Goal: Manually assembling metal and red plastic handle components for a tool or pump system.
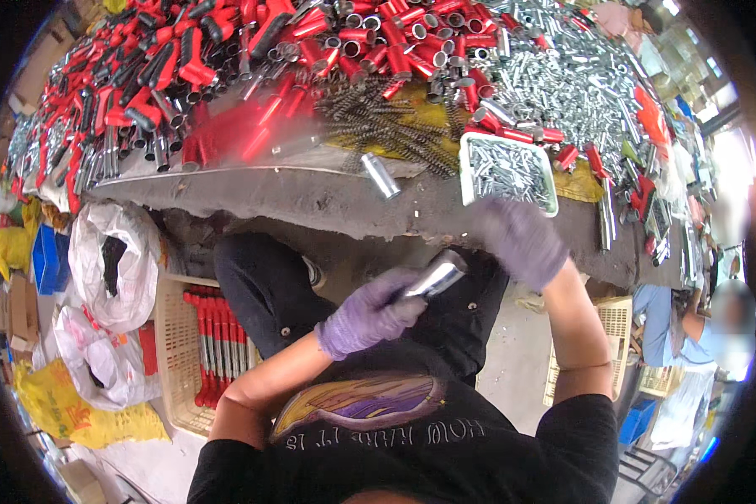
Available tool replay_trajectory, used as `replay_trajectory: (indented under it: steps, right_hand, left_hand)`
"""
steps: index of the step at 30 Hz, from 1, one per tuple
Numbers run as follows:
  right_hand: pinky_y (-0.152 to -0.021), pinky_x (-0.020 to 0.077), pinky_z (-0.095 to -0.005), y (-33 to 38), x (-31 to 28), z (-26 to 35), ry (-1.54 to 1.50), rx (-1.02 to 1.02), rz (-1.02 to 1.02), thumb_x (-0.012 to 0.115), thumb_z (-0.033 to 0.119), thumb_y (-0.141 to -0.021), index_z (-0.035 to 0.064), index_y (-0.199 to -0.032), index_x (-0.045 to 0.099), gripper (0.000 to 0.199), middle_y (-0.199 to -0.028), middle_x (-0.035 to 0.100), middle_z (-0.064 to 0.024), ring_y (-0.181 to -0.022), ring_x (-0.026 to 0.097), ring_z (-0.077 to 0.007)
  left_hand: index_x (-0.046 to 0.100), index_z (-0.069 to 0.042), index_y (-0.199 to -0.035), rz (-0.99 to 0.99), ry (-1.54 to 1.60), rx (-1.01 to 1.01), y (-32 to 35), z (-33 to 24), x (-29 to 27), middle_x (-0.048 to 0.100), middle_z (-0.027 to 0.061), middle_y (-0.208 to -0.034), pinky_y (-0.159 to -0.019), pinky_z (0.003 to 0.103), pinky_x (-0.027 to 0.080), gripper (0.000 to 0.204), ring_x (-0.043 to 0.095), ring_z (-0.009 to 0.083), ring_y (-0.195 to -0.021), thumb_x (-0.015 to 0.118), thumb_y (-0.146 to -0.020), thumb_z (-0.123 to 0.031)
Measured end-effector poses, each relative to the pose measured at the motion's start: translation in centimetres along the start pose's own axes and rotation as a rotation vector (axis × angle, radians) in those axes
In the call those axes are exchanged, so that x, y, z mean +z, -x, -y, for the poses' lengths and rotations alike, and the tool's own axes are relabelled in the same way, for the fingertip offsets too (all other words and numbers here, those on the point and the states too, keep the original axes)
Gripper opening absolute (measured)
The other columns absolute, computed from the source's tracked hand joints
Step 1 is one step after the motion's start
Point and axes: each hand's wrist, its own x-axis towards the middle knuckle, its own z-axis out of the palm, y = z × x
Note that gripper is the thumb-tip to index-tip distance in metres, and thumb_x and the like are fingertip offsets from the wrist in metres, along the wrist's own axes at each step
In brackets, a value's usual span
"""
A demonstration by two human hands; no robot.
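Note:
My left hand (368,317), in a light purple knit glove, is closed around a shiny chrome tube (438,275) above my lap. One end of the tube points up and to the right. My right hand (525,244), gloved the same way, is smeared by motion just below a white plastic tray (465,178) at the bench edge, so its fingers cannot be made out. Small silver metal pins (508,170) fill the tray. Another chrome tube (381,175) lies alone on the bench, left of the tray.
Red-and-black tool handles (193,63), dark springs (382,126) and loose silver parts (554,84) heap the bench (260,197). A cream crate (175,336) with red-handled metal tools (218,336) stands at my left, beside white sacks (113,269). Another person (676,328) sits at far right.

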Motion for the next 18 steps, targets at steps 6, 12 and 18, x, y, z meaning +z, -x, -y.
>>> replay_trajectory:
  steps: [6,12,18]
  right_hand:
    - [-0.087,0.0440,-0.0480,3.6,3.6,-18.2,0.236,0.858,-0.333,0.046,0.041,-0.092,0.0070,-0.107,0.058,0.039,-0.108,0.059,-0.0241,-0.098,0.057,-0.0424]
    - [-0.087,0.0427,-0.0480,3.9,5.1,-17.8,0.006,0.902,-0.249,0.041,0.034,-0.092,0.0015,-0.102,0.055,0.037,-0.106,0.058,-0.0268,-0.101,0.054,-0.0438]
    - [-0.087,0.0437,-0.0463,-0.1,4.9,-12.3,-0.116,0.987,-0.266,0.040,0.040,-0.092,0.0013,-0.103,0.056,0.043,-0.104,0.059,-0.0256,-0.100,0.055,-0.0425]
  left_hand:
    - [0.046,-0.012,-0.123,-0.029,0.277,-0.094,0.2,0.7,-2.0,0.061,0.0057,-0.072,-0.045,0.021,0.040,0.050,0.053,0.0113,-0.050,0.059,-0.087,-0.044]
    - [0.045,-0.013,-0.125,0.033,0.313,-0.097,-0.9,0.9,-1.3,0.061,0.0071,-0.073,-0.043,0.021,0.041,0.054,0.054,0.0126,-0.048,0.060,-0.085,-0.046]
    - [0.051,-0.006,-0.119,0.023,0.347,-0.128,-3.3,1.9,-0.4,0.059,0.0076,-0.069,-0.041,0.024,0.042,0.055,0.055,0.0163,-0.047,0.064,-0.082,-0.044]
